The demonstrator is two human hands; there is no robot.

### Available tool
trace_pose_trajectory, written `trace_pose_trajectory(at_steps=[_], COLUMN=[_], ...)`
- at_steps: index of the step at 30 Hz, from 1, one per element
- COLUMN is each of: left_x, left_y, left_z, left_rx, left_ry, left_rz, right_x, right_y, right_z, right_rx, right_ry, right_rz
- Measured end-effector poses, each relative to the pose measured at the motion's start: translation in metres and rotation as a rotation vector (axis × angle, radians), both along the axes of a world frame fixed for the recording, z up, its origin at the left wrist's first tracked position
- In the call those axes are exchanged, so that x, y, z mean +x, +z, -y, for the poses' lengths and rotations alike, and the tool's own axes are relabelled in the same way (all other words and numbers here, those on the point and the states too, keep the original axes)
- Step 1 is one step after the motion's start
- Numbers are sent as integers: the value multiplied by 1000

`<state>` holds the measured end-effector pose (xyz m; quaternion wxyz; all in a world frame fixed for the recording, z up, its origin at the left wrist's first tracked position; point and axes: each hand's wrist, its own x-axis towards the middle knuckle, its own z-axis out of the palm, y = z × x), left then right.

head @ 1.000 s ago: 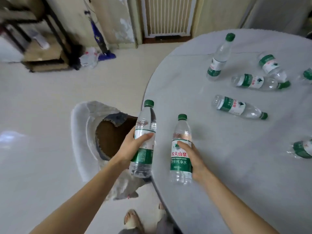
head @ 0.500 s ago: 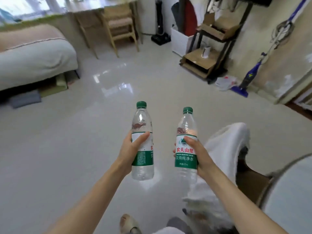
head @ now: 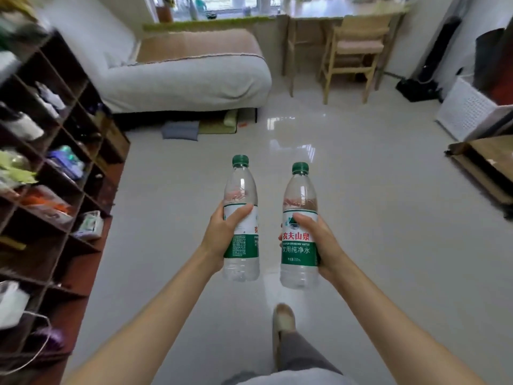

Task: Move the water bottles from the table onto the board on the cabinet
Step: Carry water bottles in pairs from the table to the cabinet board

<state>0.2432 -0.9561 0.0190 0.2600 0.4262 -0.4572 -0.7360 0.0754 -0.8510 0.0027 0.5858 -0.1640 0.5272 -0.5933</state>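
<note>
Since half a second ago the view has swung further left: the round tabletop edge and white-draped chair have gone from sight, and a dark cubby shelf (head: 50, 173) now lines the left side, while the bed (head: 183, 70) sits straight ahead. Both bottles stay upright in the same grips.

Both forearms reach forward from the bottom corners, roughly level, well above the floor. The left hand (head: 222, 234) wraps the left bottle (head: 241, 218) at its label, thumb lying across the front, the fingers curled behind it out of sight. The right hand (head: 322, 245) clasps the right bottle (head: 299, 226) from its right side, thumb on the upper label and fingertips showing at the label's left edge. The two bottles stand just beside each other without touching, green caps up, the right one slightly lower in the picture.

Beneath them lies a glossy pale tile floor (head: 374, 218), with a slippered foot (head: 283, 320) stepping forward. A wooden chair (head: 355, 51) stands at a desk by the window, and a low wooden board (head: 488, 157) shows at the right edge.
</note>
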Motion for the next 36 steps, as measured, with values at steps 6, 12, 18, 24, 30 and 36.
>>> trace_pose_trajectory(at_steps=[6, 12, 18, 24, 30, 36], left_x=[9, 27, 77, 147, 208, 270], left_y=[1, 28, 34, 30, 46, 46], left_z=[150, 293, 429, 580, 717, 831], left_rx=[-19, -60, -87, -112, -132, -262], left_ry=[281, 573, 784, 876, 924, 953], left_rz=[-32, -55, -93, -118, -67, 51], right_x=[-20, -9, 45, 125, 194, 253], right_y=[3, 35, 50, 59, 81, 78], right_z=[197, 395, 572, 735, 874, 1016], right_rx=[-7, -47, -132, -190, -225, -260], right_ry=[223, 445, 590, 668, 769, 879], right_rz=[-64, -126, -147, -162, -179, -219])
